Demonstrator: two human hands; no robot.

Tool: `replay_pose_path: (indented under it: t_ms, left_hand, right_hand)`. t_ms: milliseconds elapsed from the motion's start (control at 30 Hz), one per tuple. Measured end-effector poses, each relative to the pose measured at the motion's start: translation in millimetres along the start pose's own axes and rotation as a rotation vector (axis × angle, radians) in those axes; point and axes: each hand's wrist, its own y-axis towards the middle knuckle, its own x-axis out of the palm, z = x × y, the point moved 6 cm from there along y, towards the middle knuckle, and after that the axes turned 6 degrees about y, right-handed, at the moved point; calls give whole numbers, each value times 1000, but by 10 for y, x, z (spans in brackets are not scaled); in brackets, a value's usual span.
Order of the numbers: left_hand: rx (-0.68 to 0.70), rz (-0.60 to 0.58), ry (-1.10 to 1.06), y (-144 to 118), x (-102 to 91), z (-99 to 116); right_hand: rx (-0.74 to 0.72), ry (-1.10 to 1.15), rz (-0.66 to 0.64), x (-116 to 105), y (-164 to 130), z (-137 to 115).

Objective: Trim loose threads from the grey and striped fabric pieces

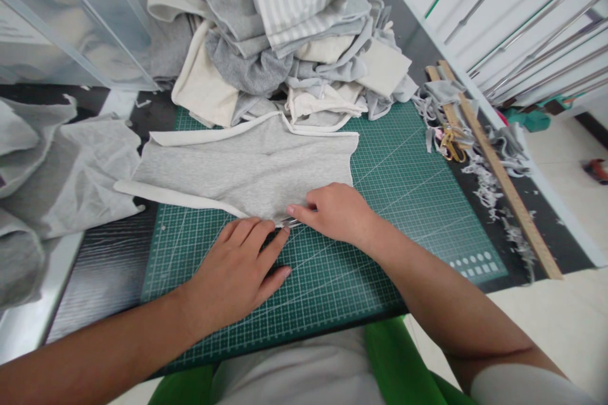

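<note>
Your left hand (237,269) lies flat and palm down on the green cutting mat (403,202), fingers spread and stretched forward so that the fingertips press on the near edge of the grey cloth piece (247,168); it grips nothing, it only pins the cloth down. Your right hand (335,210) sits just beside it, to the right, knuckles up, closed on a small metal tool (291,221) whose shiny tip pokes out toward your left fingertips and meets the same near edge of the cloth. What kind of tool it is you cannot tell, as your hand hides most of it. The grey cloth piece lies spread flat across the far left part of the mat, with a cream band along its top edge and another along its lower left edge, and its left corner hangs past the mat onto the dark table (104,266). Behind it a heap of grey, cream and striped fabric (285,31) is piled up, touching the far edge of the mat. More grey cloth (57,164) lies crumpled at the left. To the right of the mat, a long wooden ruler (498,164) rests on the table among thin fabric scraps (479,186), with a pair of gold scissors (451,142) near its far end.
</note>
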Motion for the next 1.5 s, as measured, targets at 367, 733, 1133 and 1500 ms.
replay_pose_path:
  t_ms: [367, 733, 1133, 1500]
  left_hand:
    - [2, -9, 0, -2, 6, -1]
    - [18, 13, 36, -10, 9, 1]
    - [27, 7, 61, -1, 1, 10]
    - [26, 3, 61, -7, 9, 1]
  right_hand:
    - [-9, 13, 3, -9, -13, -6]
    - [-3, 45, -15, -17, -4, -8]
    - [9, -2, 28, -23, -45, -67]
    - [-20, -19, 22, -8, -48, -88]
